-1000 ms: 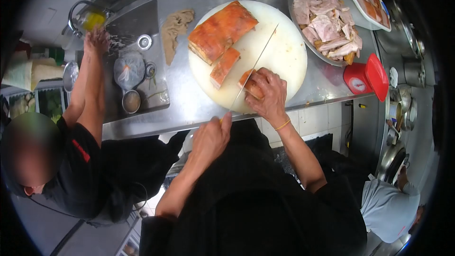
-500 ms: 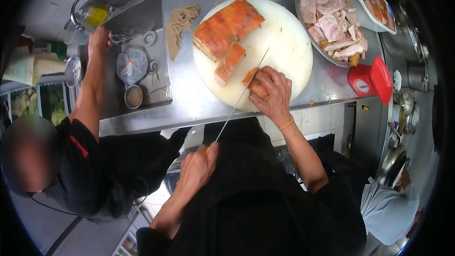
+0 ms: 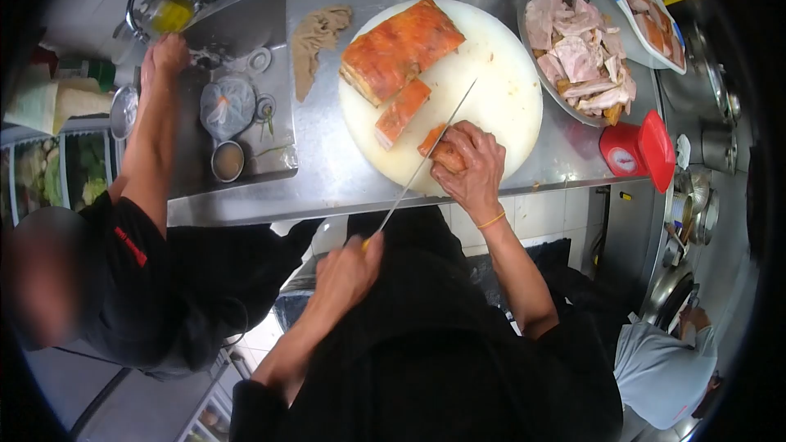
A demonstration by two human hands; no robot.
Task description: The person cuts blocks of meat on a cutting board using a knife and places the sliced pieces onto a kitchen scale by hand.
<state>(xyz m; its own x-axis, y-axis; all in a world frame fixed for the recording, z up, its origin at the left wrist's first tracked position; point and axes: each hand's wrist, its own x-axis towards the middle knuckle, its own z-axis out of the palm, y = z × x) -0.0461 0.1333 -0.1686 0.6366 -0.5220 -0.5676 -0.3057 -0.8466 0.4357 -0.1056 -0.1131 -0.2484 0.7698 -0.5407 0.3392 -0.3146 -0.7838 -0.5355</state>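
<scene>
My left hand [image 3: 348, 274] is closed round the yellow handle of a long knife [image 3: 408, 188], below the counter's front edge. The thin blade slants up and right across a round white cutting board [image 3: 508, 74]. My right hand [image 3: 475, 165] grips a small piece of browned meat [image 3: 448, 155] on the board, and the blade lies across that piece near its left end. Left of it sits a cut strip of meat [image 3: 403, 115], beside a large orange-brown slab [image 3: 403, 47]. How deep the blade sits in the piece cannot be made out.
A tan cloth [image 3: 315, 45] lies between board and sink [image 3: 274, 24]. To the right stand a bowl of meat pieces [image 3: 577, 53], a red scale [image 3: 634, 151] and a white tray [image 3: 679, 57]. A co-worker's hands [image 3: 168, 57] are at the faucet; another person [image 3: 665, 368] is lower right.
The knife has slid down and left through the strokes, then slightly back up. My right hand stays on the small piece. The co-worker's hands have shifted at the faucet.
</scene>
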